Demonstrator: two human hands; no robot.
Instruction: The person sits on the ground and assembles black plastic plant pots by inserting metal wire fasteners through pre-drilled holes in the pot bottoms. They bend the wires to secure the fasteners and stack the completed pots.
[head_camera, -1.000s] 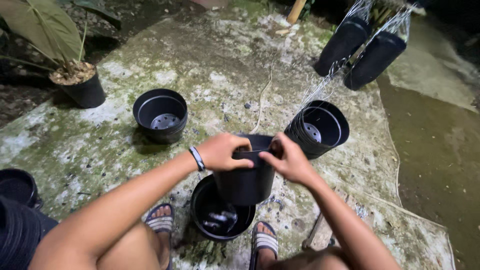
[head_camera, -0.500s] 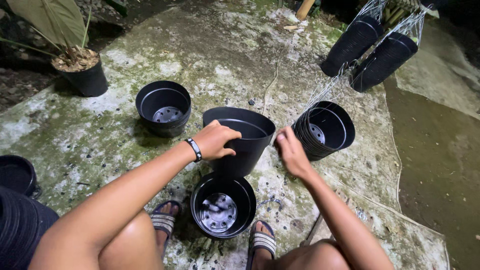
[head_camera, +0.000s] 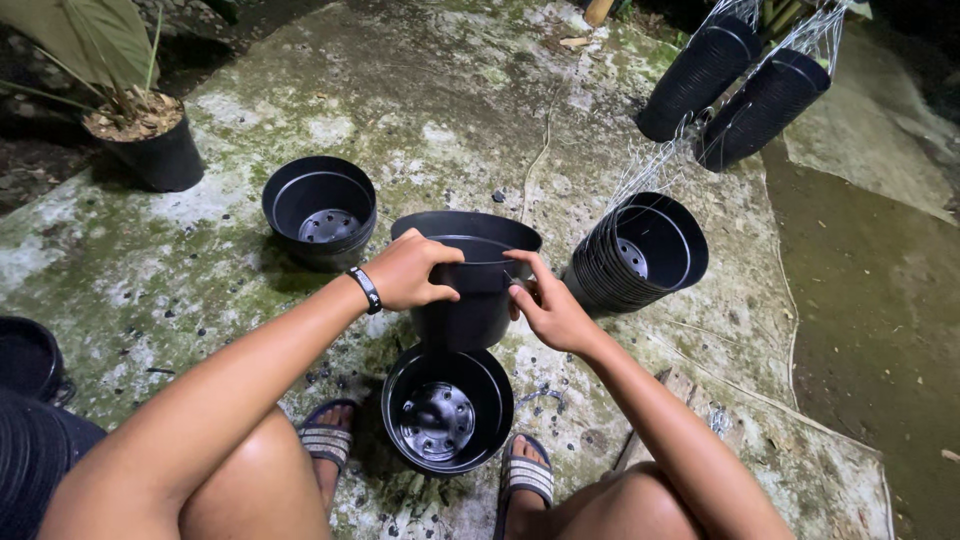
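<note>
I hold nested black plastic pots (head_camera: 470, 290) upright in front of me. My left hand (head_camera: 408, 272) grips their left rim, thumb on the outside. My right hand (head_camera: 545, 305) pinches the right rim with its fingertips. Directly below, between my sandalled feet, an empty black pot (head_camera: 447, 408) with a perforated bottom stands on the mossy concrete. Another empty black pot (head_camera: 320, 210) stands to the left, beyond my left hand.
A stack of black pots (head_camera: 640, 250) lies on its side in netting at the right. Two long netted stacks (head_camera: 735, 85) lean at the top right. A potted plant (head_camera: 145, 140) stands at the far left. More black pots (head_camera: 30, 360) sit at the left edge.
The held pot rose off the pot on the ground, first in my left hand alone. My right hand has come back and now pinches its right rim.
</note>
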